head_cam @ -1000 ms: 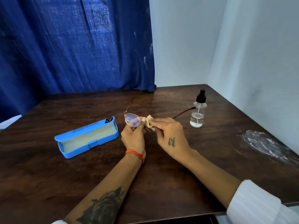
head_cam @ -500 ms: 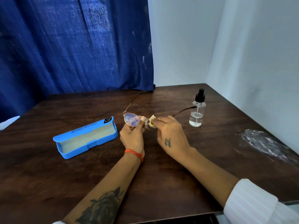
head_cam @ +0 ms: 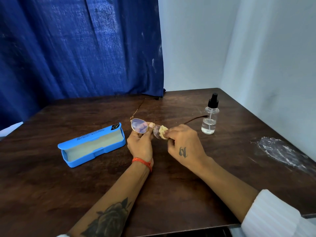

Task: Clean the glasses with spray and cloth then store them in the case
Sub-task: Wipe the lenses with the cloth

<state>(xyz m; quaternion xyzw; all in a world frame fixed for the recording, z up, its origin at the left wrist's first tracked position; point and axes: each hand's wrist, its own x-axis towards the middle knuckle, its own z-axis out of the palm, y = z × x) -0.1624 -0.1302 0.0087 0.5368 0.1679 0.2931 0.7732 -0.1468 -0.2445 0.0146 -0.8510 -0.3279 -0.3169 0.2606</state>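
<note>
The case point(head_cam: 92, 147) is lying open at 9 o'clock, holding nothing visible. The bottle point(head_cam: 209, 123) is holding clear liquid. The left hand point(head_cam: 140, 144) is pinching the gold-rimmed glasses point(head_cam: 139, 126) at centre; the right hand point(head_cam: 184, 143) is pinching the cloth point(head_cam: 163, 132) against the lens.

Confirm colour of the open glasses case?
Bright blue glasses case with a pale lining inside; the head view shows it clearly, lying left of the hands.

Rose-tattooed left forearm point(head_cam: 109, 219) — orange wrist thread point(head_cam: 142, 163) — small tattoo on right hand point(head_cam: 185, 144), white ribbed sleeve point(head_cam: 273, 218)
</note>
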